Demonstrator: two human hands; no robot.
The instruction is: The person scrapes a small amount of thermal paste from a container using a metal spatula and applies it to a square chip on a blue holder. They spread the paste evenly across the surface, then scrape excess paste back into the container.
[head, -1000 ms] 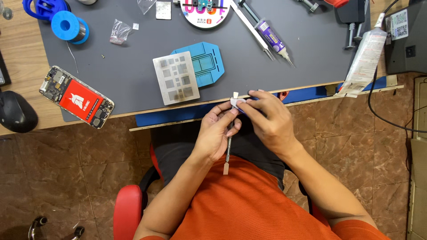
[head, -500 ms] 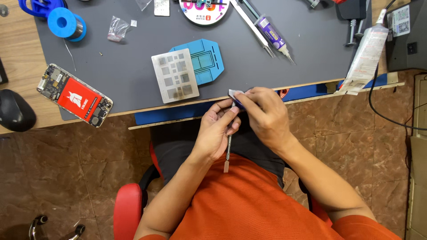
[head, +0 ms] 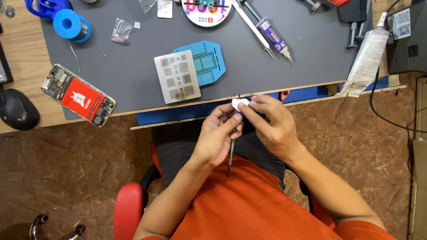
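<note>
The left hand [head: 218,140] pinches a thin tool [head: 231,149], long axis toward the body; the right hand [head: 271,126] pinches a white wad [head: 239,104] at its tip.

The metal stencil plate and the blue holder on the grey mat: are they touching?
Touching. The head view shows the metal stencil plate lying over the left edge of the blue holder, with no gap between them.

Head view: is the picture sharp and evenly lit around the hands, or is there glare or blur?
Head view: lighting even and soft, no strong glare on the grey mat; left hand, right hand and thin metal tool are sharp; the small white piece is too bright to show detail.
</note>
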